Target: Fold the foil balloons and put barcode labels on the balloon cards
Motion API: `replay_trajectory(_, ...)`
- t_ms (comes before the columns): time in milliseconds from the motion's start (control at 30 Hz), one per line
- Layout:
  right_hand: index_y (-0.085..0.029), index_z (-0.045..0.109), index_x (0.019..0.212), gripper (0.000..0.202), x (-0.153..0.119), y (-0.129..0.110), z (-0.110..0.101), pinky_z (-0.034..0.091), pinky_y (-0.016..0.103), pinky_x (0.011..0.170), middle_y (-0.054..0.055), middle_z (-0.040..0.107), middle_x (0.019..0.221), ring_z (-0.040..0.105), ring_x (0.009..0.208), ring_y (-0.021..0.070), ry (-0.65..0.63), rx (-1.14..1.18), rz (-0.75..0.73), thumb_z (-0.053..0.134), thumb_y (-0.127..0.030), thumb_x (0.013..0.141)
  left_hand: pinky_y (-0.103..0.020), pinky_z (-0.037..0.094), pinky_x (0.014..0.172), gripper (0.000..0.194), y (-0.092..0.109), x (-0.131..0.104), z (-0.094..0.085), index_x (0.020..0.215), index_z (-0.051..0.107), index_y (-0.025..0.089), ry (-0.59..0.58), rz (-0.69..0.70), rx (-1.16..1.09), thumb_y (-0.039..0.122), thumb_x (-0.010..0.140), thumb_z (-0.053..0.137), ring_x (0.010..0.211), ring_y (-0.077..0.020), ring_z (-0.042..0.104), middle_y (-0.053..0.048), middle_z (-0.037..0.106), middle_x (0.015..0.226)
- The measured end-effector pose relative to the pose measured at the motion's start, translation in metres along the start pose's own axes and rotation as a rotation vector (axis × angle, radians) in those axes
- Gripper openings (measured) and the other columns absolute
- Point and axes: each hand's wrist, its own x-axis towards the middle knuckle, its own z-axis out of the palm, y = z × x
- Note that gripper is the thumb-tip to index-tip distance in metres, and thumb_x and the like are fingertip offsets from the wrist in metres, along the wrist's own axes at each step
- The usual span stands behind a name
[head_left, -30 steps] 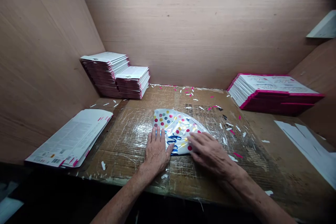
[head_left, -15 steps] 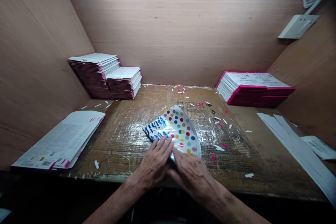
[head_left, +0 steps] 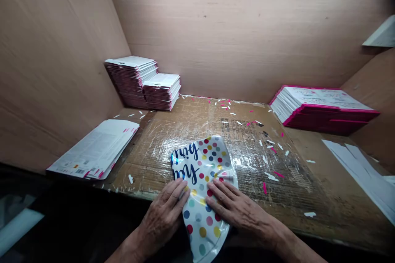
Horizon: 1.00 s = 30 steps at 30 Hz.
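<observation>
Polka dots in red, yellow, navy, teal and pink all over the shiny white sheet (head_left: 212, 160), plus navy lettering. Hot pink edges on the right-hand stack (head_left: 324, 109).

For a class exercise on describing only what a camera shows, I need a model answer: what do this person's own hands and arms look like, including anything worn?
The left hand and right hand are bare, with slim fingers and creased knuckles. No glove, ring, watch or bracelet shows. No sleeve shows on either forearm.
</observation>
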Motion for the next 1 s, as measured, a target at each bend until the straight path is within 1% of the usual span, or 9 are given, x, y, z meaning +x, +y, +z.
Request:
replay_trajectory(67,-0.015,0.028,0.149,0.074,0.000,0.000,-0.001,0.030,0.052,0.113,0.018,0.024,0.155,0.015,0.144,0.0325,0.019,-0.023,-0.004,0.061,-0.030,0.084,-0.047,0.048,0.102,0.045,0.003,-0.007,0.006,0.130,0.052,0.011,0.040,-0.042,-0.008,0.006,0.085,0.049,0.127,-0.0305,0.047,-0.017,0.060,0.126)
replay_trajectory(167,-0.014,0.037,0.144,0.060,0.000,0.001,-0.008,0.036,0.047,0.111,0.014,0.037,0.150,0.028,0.141,0.0290,0.033,-0.051,0.023,0.052,-0.013,0.086,-0.047,0.048,0.102,0.040,0.003,-0.002,0.005,0.125,0.056,0.012,0.043,-0.080,-0.073,0.007,0.086,0.047,0.119,-0.0291,0.052,-0.016,0.062,0.118)
replay_trajectory(300,-0.010,0.048,0.135,0.044,0.000,0.004,-0.018,0.044,0.043,0.106,0.015,0.050,0.141,0.047,0.130,0.0254,0.124,-0.071,0.027,0.044,-0.015,0.091,-0.044,0.050,0.098,0.032,-0.007,0.029,-0.001,0.115,0.062,0.011,0.068,-0.076,-0.143,0.008,0.087,0.046,0.112,-0.0281,0.054,-0.016,0.061,0.112)
replay_trajectory(433,-0.009,0.050,0.133,0.044,-0.009,0.003,-0.014,0.047,0.043,0.103,0.016,0.057,0.134,0.049,0.128,0.0260,0.293,-0.209,0.072,0.039,-0.005,0.091,-0.043,0.051,0.096,0.029,-0.019,0.057,0.002,0.114,0.062,0.009,0.104,-0.014,-0.131,0.010,0.090,0.046,0.110,-0.0279,0.055,-0.017,0.063,0.110)
replay_trajectory(600,-0.011,0.055,0.127,0.042,-0.013,0.011,-0.015,0.047,0.047,0.100,0.018,0.057,0.133,0.052,0.124,0.0303,0.229,-0.078,0.144,0.045,-0.013,0.087,-0.045,0.052,0.095,0.024,-0.023,0.058,0.011,0.107,0.066,0.013,0.046,0.009,-0.231,0.011,0.089,0.049,0.108,-0.0274,0.057,-0.010,0.070,0.105)
replay_trajectory(700,-0.017,0.061,0.119,0.036,-0.004,0.029,-0.027,0.052,0.035,0.089,0.012,0.066,0.118,0.064,0.105,0.0225,0.207,0.144,0.254,0.041,-0.015,0.089,-0.048,0.050,0.096,0.026,-0.020,0.055,0.014,0.104,0.068,0.017,0.053,-0.130,-0.304,0.009,0.087,0.051,0.114,-0.0296,0.053,-0.008,0.071,0.105)
replay_trajectory(800,-0.021,0.068,0.098,0.031,0.013,0.051,-0.034,0.051,0.026,0.067,0.004,0.071,0.086,0.066,0.074,0.0166,0.257,0.296,0.499,0.037,-0.021,0.094,-0.043,0.049,0.098,0.022,-0.016,0.057,0.019,0.091,0.071,0.021,0.090,-0.322,-0.377,0.012,0.088,0.052,0.114,-0.0264,0.054,-0.006,0.070,0.099)
replay_trajectory(900,-0.019,0.065,0.073,0.039,0.033,0.066,-0.029,0.040,0.023,0.053,0.000,0.064,0.063,0.058,0.057,0.0153,0.278,0.303,0.714,0.040,-0.039,0.097,-0.041,0.050,0.097,0.018,-0.011,0.063,0.027,0.081,0.069,0.021,0.149,-0.512,-0.381,0.014,0.088,0.054,0.108,-0.0246,0.059,-0.005,0.070,0.088)
replay_trajectory(1000,-0.019,0.061,0.066,0.046,0.050,0.072,-0.020,0.034,0.024,0.051,0.002,0.063,0.060,0.059,0.056,0.0166,0.240,0.142,0.842,0.044,-0.050,0.095,-0.045,0.051,0.092,0.013,-0.007,0.069,0.035,0.083,0.066,0.018,0.203,-0.637,-0.326,0.016,0.088,0.054,0.105,-0.0276,0.060,-0.009,0.070,0.088)
